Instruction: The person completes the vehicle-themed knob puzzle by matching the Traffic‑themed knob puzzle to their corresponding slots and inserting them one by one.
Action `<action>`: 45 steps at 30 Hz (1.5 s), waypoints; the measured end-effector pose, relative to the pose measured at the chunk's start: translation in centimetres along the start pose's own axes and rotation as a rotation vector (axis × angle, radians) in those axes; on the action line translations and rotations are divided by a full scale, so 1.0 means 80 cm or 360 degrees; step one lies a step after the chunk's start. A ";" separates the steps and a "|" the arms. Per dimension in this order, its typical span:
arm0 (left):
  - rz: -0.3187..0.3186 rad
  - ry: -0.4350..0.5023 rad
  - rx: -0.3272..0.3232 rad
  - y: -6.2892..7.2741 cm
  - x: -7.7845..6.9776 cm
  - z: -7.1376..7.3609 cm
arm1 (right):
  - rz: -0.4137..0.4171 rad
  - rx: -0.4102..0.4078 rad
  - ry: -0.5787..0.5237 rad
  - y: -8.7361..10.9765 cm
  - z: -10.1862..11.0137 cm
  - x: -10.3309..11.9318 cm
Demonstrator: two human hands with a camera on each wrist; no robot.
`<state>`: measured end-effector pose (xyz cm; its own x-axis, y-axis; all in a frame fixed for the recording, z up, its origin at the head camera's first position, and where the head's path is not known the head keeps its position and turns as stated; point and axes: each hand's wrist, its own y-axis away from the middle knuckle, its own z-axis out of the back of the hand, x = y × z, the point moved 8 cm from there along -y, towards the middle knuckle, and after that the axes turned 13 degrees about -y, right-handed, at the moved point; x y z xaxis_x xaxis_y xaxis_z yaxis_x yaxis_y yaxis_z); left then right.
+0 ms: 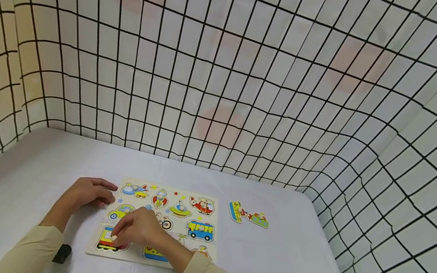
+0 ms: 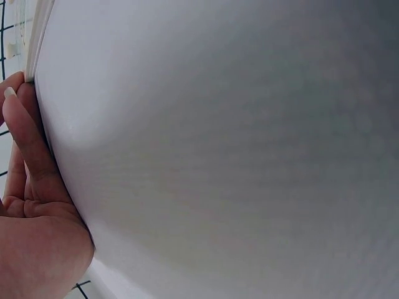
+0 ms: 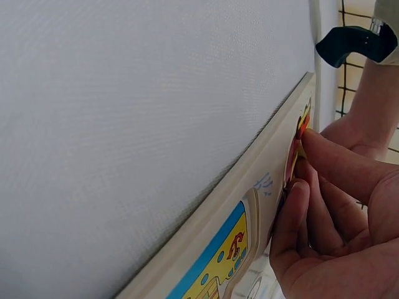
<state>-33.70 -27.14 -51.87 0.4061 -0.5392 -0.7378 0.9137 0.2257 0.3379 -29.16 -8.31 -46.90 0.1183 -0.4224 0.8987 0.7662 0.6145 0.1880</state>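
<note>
A wooden peg puzzle board (image 1: 91, 250) with vehicle pictures lies on the white table. My right hand (image 1: 138, 227) is over its lower left corner, thumb and fingers pinching the train puzzle piece (image 1: 105, 234) by its pale knob. In the right wrist view the fingers of the right hand (image 3: 336, 212) hide much of the train piece, which lies at the board's surface. My left hand (image 1: 89, 192) rests at the board's left edge with loosely bent fingers. The left wrist view shows the left hand's fingertips (image 2: 19, 84) touching that edge.
Two loose puzzle pieces lie right of the board: a yellow and blue ship piece (image 1: 236, 212) and a green and red piece (image 1: 259, 220). Black netting (image 1: 213, 67) stands around the back and sides of the table (image 1: 279, 264).
</note>
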 end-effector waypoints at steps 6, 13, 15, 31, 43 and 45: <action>-0.0014 0.0001 0.0019 0.002 0.000 -0.001 | -0.0083 0.0019 0.0030 0.003 0.003 -0.004; -0.0020 -0.0015 0.0008 0.002 0.000 -0.001 | -0.0073 0.0034 0.0042 0.008 0.027 -0.005; -0.0014 -0.0015 0.0008 0.002 0.000 -0.001 | -0.0084 0.0004 0.0039 0.009 0.038 -0.007; -0.0009 0.0034 0.0035 0.003 -0.001 0.000 | -0.0020 -0.0334 0.0024 0.034 0.166 -0.036; 0.0013 0.0023 0.0037 0.003 -0.001 -0.001 | -0.0172 -0.0716 0.0054 0.058 0.275 -0.075; 0.0005 0.0024 0.0036 0.003 -0.002 -0.001 | -0.0180 -0.0805 0.0066 0.064 0.291 -0.079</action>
<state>-33.54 -26.95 -51.68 0.4092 -0.5264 -0.7453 0.9119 0.2087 0.3533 -40.65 12.99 -42.38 0.0341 -0.4998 0.8655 0.9839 0.1689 0.0588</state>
